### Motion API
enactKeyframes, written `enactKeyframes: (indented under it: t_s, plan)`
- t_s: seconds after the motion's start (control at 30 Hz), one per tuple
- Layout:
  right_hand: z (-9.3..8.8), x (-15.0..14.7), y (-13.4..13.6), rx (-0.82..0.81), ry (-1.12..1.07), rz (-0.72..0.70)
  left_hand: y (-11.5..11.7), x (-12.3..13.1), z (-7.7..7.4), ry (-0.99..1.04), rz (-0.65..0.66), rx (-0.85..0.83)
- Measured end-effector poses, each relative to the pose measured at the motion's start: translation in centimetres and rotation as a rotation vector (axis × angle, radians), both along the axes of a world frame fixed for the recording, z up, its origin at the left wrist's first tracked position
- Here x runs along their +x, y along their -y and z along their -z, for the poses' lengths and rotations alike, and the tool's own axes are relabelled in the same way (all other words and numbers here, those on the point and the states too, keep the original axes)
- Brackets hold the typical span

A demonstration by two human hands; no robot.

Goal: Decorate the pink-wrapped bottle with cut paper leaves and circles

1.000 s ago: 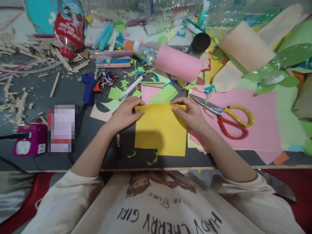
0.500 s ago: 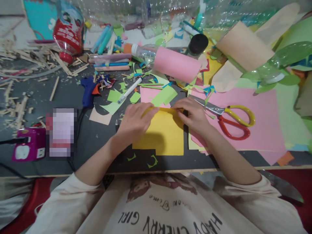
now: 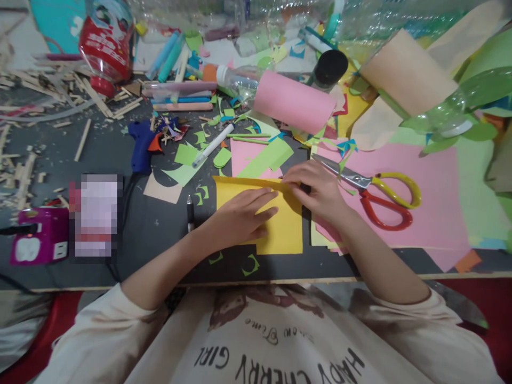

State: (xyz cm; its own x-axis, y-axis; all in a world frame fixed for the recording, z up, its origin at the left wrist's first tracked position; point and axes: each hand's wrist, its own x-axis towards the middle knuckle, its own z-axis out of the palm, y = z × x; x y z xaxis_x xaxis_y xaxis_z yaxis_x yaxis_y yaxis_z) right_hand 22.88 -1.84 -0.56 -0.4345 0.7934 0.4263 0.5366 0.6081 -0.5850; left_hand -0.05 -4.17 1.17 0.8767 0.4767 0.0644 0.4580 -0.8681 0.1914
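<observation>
A yellow paper sheet (image 3: 285,233) lies on the dark table in front of me, its far edge folded over. My left hand (image 3: 245,216) rests flat on the sheet with fingers stretched out toward the right. My right hand (image 3: 316,188) pinches the folded far-right edge of the sheet, fingers pressed together on the fold. Red and yellow scissors (image 3: 374,190) lie just right of my right hand on a pink sheet (image 3: 432,208).
A pink paper roll (image 3: 294,102), a tan roll (image 3: 404,72), a black-capped tube (image 3: 330,68), plastic bottles and markers crowd the back. A blue glue gun (image 3: 141,144), a white pen (image 3: 212,145), green scraps and wooden sticks (image 3: 60,101) lie left. The table's wooden edge (image 3: 120,287) runs near me.
My left hand slid from the sheet's far-left corner down and rightward onto the middle of the yellow paper, flattening out. My right hand stayed on the folded edge.
</observation>
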Motion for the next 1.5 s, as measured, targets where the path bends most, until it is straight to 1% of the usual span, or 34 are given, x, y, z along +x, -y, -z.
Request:
enactKeyframes:
  t_s: [0.13,0.23,0.33,0.53,0.67,0.8,0.97,1.1,1.2,1.4,1.5]
  plan:
    - [-0.2,0.2,-0.1,0.031,0.03,-0.082,0.4,-0.2,0.0,0.06,-0.027,0.16]
    - [-0.4,0.4,-0.2,-0.003,0.08,-0.115,0.4,-0.2,0.2,0.074,-0.103,0.193]
    - [-0.5,0.4,-0.3,-0.018,0.089,-0.133,0.2,-0.2,0.3,0.04,-0.16,0.141]
    - [-0.8,0.3,-0.1,-0.024,0.113,-0.145,0.1,0.0,0.0,-0.01,-0.172,0.051]
    - [-0.9,0.3,0.0,-0.037,0.123,-0.092,0.3,0.1,-0.4,-0.043,-0.154,0.017]
    - [-0.6,0.0,0.2,-0.046,0.148,-0.052,0.3,0.2,-0.4,-0.066,-0.143,-0.02]
    - [0.0,-0.6,0.4,0.022,0.173,-0.086,0.6,0.1,0.1,-0.066,-0.134,-0.009]
    - [0.1,-0.7,0.6,-0.01,0.228,-0.111,1.0,-0.1,0.4,-0.066,-0.124,0.003]
    - [-0.1,-0.5,0.6,-0.029,0.255,-0.134,1.2,-0.4,0.4,-0.063,-0.117,-0.026]
    - [-0.6,-0.6,0.8,-0.01,0.267,-0.162,1.0,-1.0,0.5,-0.08,-0.067,-0.134]
    - [-0.6,-0.6,0.9,-0.015,0.246,-0.116,0.7,-1.2,0.3,-0.063,-0.051,-0.143]
